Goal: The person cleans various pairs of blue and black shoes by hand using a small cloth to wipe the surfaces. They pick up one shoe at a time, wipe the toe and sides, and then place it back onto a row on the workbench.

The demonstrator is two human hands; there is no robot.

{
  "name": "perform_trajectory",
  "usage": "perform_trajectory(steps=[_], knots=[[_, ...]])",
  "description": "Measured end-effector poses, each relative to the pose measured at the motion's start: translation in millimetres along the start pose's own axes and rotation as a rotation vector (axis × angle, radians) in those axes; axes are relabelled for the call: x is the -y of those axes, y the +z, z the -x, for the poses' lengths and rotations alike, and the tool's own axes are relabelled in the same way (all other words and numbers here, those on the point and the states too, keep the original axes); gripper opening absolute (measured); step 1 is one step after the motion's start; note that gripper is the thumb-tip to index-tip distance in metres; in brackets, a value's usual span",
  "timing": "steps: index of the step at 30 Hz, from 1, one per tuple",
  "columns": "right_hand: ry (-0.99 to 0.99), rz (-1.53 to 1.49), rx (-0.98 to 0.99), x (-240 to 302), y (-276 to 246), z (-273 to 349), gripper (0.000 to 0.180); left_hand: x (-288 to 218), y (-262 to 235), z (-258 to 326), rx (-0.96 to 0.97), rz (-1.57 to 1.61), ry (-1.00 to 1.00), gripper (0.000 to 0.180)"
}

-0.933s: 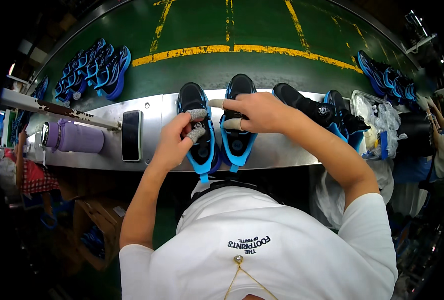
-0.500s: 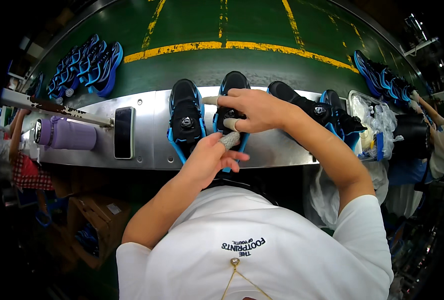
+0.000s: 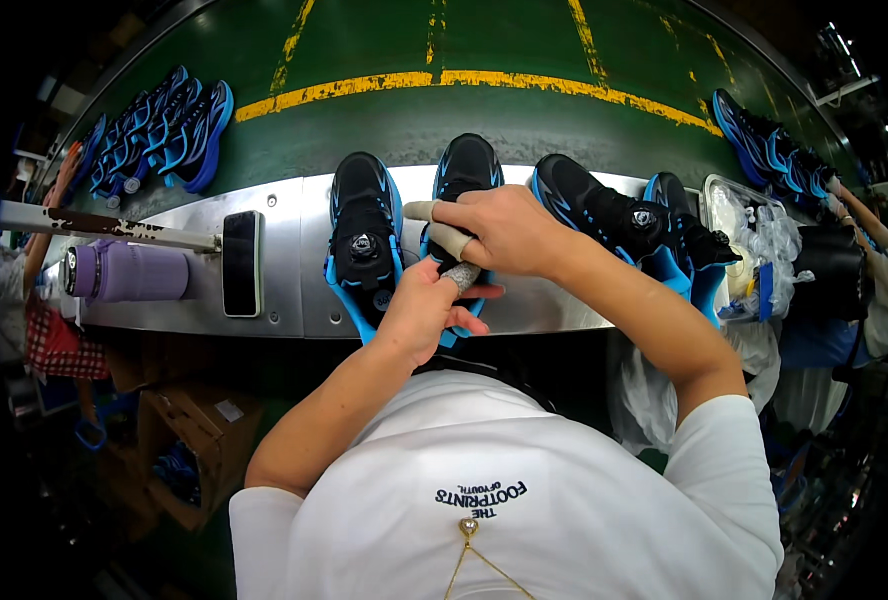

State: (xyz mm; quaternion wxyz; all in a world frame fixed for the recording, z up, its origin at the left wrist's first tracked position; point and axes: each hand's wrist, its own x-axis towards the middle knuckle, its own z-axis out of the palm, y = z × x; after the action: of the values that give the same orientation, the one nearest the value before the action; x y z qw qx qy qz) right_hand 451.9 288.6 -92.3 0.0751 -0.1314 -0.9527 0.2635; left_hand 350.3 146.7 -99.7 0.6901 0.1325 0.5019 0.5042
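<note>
A black and blue sneaker (image 3: pixel 467 165) stands on the metal bench edge before me, toe pointing away. My right hand (image 3: pixel 499 232), with beige covers on its fingertips, curls over the middle of this sneaker and hides its dial area. Just nearer to me, my left hand (image 3: pixel 426 308) grips at the sneaker's collar with thumb and grey-wrapped index finger, its other fingers hanging loose. What lies between the fingertips is hidden. To the left stands a matching sneaker (image 3: pixel 364 205), a round dial on its tongue. Another sneaker (image 3: pixel 594 205) lies slanted at the right, with one more beside it.
A phone (image 3: pixel 242 265) and a purple bottle (image 3: pixel 134 272) lie on the metal ledge (image 3: pixel 294 230) at left, under a rusty white bar (image 3: pixel 114 226). At right is a clear tray (image 3: pixel 749 240) of plastic bags. More sneakers (image 3: pixel 199 140) stand on the green belt (image 3: pixel 364 130). Other people work at both sides.
My right hand has drawn slightly toward me, its fingers curling more over the sneaker. My left hand has shifted a little left and nearer. At far left another person's arm has reached forward.
</note>
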Motion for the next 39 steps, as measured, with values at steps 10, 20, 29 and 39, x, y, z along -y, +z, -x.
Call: perform_trajectory(steps=[10,20,29,39], knots=[[-0.08,0.04,0.043,-3,-2,1,0.062,5,0,-4,-0.026,0.034,0.007,0.027],[-0.188,0.009,-0.014,-8,-1,0,0.059,4,4,-4,-0.028,0.037,0.007,0.027],[-0.363,-0.154,-0.127,-21,-3,-8,0.056,0,6,-3,-0.041,0.035,0.012,0.025],[-0.218,-0.11,-0.165,-15,-2,-1,0.045,0,2,-3,-0.013,0.041,0.008,0.026]])
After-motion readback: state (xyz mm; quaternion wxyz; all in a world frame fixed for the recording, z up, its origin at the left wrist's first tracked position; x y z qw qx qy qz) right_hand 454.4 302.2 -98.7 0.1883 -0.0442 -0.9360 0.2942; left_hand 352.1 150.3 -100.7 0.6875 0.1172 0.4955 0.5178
